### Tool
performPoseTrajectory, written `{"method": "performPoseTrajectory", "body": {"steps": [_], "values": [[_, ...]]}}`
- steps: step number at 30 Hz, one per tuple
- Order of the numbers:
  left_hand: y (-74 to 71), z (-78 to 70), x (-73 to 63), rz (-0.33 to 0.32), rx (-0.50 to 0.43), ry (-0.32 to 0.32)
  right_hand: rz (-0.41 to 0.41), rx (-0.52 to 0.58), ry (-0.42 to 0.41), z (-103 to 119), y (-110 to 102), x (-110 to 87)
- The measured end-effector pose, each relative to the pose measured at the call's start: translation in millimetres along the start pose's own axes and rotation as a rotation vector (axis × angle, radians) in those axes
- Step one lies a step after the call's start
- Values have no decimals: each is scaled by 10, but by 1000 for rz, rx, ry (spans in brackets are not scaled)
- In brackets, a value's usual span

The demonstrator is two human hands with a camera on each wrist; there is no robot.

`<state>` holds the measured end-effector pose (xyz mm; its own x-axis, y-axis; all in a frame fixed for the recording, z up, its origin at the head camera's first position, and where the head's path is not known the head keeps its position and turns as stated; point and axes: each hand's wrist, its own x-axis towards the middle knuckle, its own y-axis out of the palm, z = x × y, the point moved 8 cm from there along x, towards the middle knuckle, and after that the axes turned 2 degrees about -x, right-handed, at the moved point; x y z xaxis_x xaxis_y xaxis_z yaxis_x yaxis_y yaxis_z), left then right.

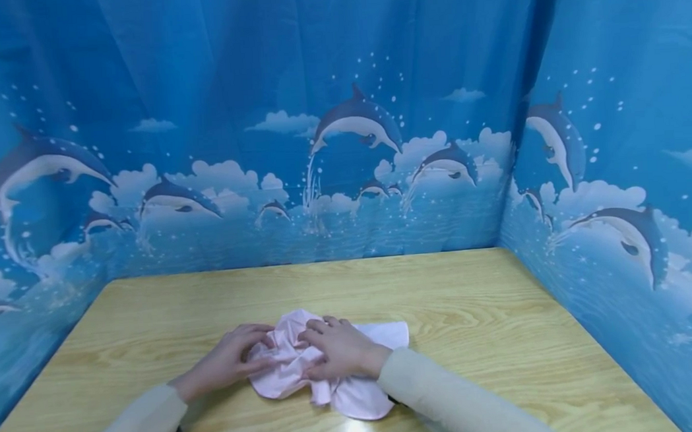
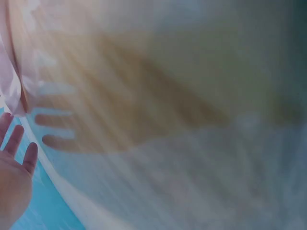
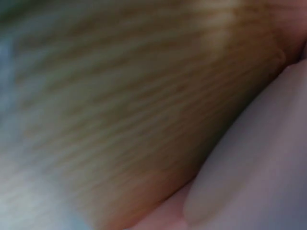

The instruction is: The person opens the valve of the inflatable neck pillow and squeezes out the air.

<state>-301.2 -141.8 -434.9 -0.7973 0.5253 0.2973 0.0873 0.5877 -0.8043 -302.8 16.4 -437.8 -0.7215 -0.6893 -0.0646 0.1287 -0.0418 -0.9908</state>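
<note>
Touching crumpled pale pink cloth (image 1: 290,371): both hands (image 1: 226,361) (image 1: 343,349).

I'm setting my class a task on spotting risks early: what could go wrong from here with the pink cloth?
The pink cloth lies bunched in folds between the hands, so creases might be pressed in. The right hand lies over it, so a pull by the left hand could drag it across the table.

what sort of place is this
Probably a curtained-off booth for tabletop work: blue dolphin-printed fabric curtains hang behind and beside a pale wood-grain table, where a crumpled pale pink cloth lies.
</note>
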Motion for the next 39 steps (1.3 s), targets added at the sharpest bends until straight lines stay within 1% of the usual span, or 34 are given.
{"method": "performPoseTrajectory", "body": {"steps": [5,10,16,19,23,28,33,39], "values": [[22,-2,8,18,-40,-51,14,15,8,-9,9,3],[51,-17,24,42,-30,-79,20,19,11,-17,17,15],[57,-15,32,19,-21,-98,24,22,18,-34,11,31],[52,-27,33,6,-15,-91,23,26,18,-41,-4,42],[46,-52,24,-5,0,-65,31,41,-2,-29,-21,68],[42,-74,17,-10,20,-29,71,51,-30,1,-20,113],[49,-90,19,-2,20,-3,97,37,-24,10,-17,120],[34,-99,10,-1,29,7,65,-33,-34,15,-13,129]]}}
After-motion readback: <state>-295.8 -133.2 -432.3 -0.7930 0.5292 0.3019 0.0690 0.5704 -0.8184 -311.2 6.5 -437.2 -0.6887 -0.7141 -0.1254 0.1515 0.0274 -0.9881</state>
